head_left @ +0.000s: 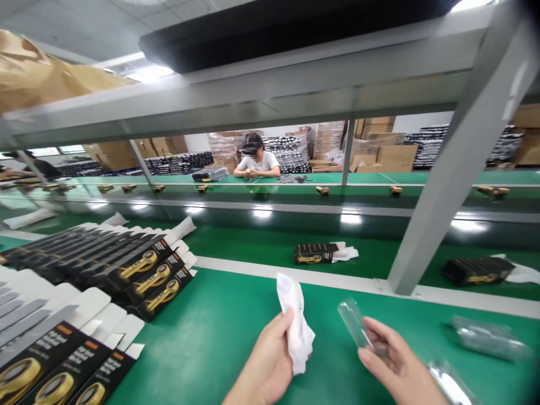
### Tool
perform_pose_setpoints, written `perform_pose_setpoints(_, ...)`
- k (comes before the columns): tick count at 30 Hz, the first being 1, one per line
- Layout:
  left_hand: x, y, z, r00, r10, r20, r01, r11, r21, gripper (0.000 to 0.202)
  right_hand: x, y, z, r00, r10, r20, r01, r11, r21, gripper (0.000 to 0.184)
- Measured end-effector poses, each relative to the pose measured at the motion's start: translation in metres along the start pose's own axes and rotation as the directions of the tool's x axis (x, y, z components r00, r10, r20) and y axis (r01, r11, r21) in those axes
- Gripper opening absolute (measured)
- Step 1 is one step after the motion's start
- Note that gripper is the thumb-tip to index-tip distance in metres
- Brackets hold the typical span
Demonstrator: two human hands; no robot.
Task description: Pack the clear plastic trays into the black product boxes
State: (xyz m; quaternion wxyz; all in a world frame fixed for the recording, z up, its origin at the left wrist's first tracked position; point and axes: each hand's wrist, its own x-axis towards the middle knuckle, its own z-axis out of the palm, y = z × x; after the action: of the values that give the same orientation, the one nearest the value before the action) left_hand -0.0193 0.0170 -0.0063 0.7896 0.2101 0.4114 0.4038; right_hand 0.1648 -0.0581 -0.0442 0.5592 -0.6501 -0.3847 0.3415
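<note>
Pointing lengthwise away: white packet

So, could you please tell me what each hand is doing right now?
Left hand: closed on a white wrapped bundle.
Right hand: closed on a clear plastic piece.

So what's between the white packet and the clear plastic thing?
In the head view, just green tabletop shows between the white packet in the left hand and the clear plastic piece in the right hand.

Head view faces forward-down over the workbench.
</note>
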Motion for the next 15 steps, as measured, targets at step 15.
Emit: perform_pose_setpoints(15,-0.009,-0.057,0.014,0.933,0.265,0.242,-0.350,0.822,0.450,0.085,-0.021,-0.018,0.037,0.963,-0.226,0.144,0.259,0.923,-0.284,0.018)
